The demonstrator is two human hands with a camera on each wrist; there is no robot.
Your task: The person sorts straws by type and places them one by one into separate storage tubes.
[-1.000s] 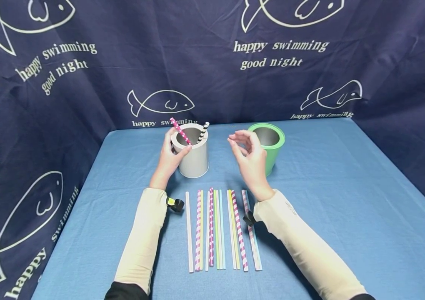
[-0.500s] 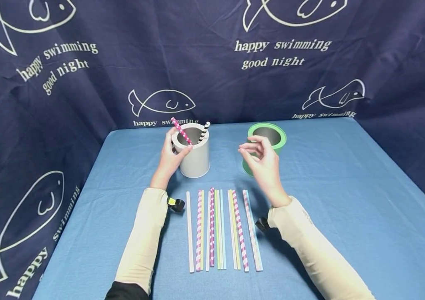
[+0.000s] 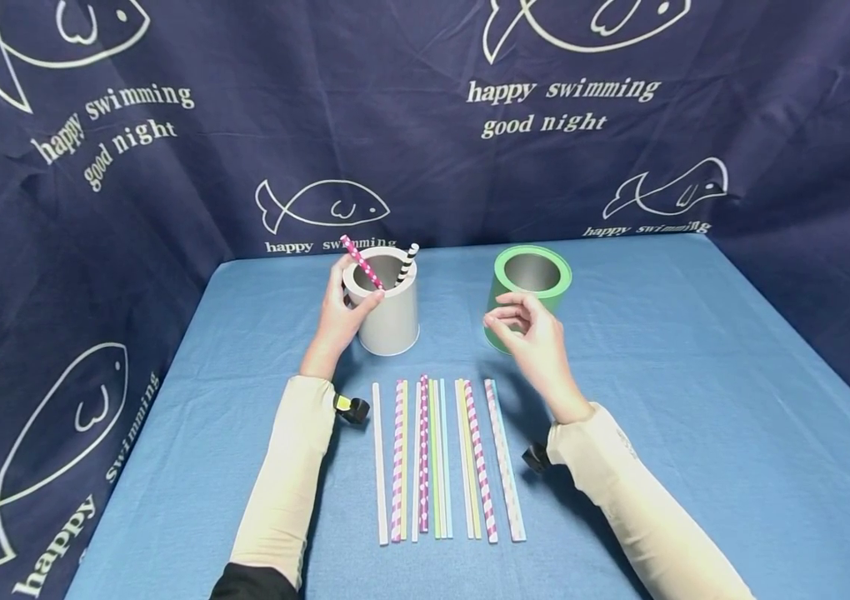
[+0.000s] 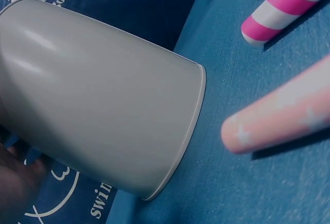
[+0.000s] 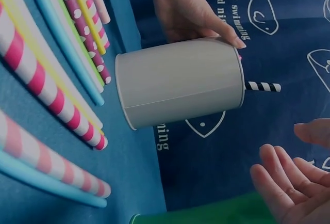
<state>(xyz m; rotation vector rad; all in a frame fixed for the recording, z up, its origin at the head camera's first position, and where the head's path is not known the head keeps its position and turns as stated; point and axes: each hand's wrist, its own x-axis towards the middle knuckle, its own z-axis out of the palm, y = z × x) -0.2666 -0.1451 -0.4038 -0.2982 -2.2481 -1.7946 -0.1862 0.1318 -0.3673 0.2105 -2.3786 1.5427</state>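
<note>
My left hand (image 3: 337, 321) grips the rim of a pale grey can (image 3: 389, 323), thumb at the front and fingers round the far left side. Out of it lean a pink polka-dot straw (image 3: 362, 261) and a black-and-white striped straw (image 3: 407, 263). My right hand (image 3: 539, 343) hovers in front of a green can (image 3: 501, 287) and partly hides it. In the right wrist view this hand (image 5: 291, 180) holds nothing, its fingers loosely bent and thumb apart. The green can shows no straws in the head view.
Several paper straws (image 3: 423, 467) lie side by side on the blue cloth (image 3: 695, 400), nearer than both cans. A pale pink star-patterned straw (image 4: 278, 113) lies close to the grey can in the left wrist view. A dark blue printed curtain (image 3: 425, 125) stands behind.
My right hand has moved right and then lower, away from the space between the cans to in front of the green one. The left hand and grey can stay put.
</note>
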